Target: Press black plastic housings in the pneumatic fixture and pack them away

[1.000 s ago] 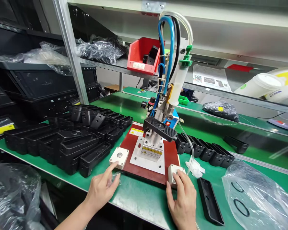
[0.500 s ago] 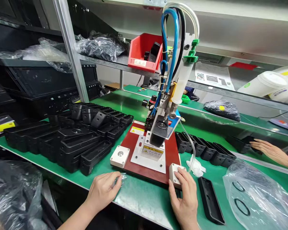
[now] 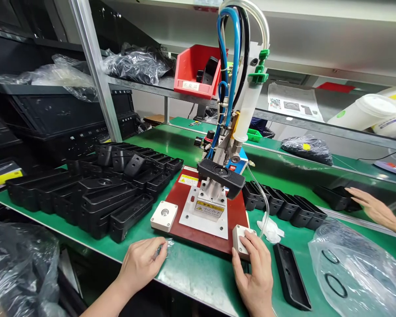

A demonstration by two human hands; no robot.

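Observation:
My left hand (image 3: 144, 260) is closed at the table's front edge, pinching a small piece of clear plastic (image 3: 169, 244). The fingers of my right hand (image 3: 254, 268) rest, slightly apart, on the right white switch box (image 3: 238, 241). Another white box (image 3: 164, 215) with a round button stands at the left corner of the red-brown base (image 3: 188, 233). Between them, a black elongated part (image 3: 221, 172) sits crosswise on the metal fixture (image 3: 209, 210), under the dispenser's syringe (image 3: 249, 110). An open black housing (image 3: 292, 275) lies right of my right hand.
Many black housings (image 3: 102, 202) are piled on the left, with a shorter row (image 3: 285, 204) on the right. A plastic bag with black rings (image 3: 359, 264) lies at the right. Another person's hand (image 3: 376, 209) touches black parts. A red bin (image 3: 196, 72) is on the shelf.
The black part on the fixture has turned from pointing toward me to lying crosswise. The other person's hand has shifted slightly right. My hands have kept their places.

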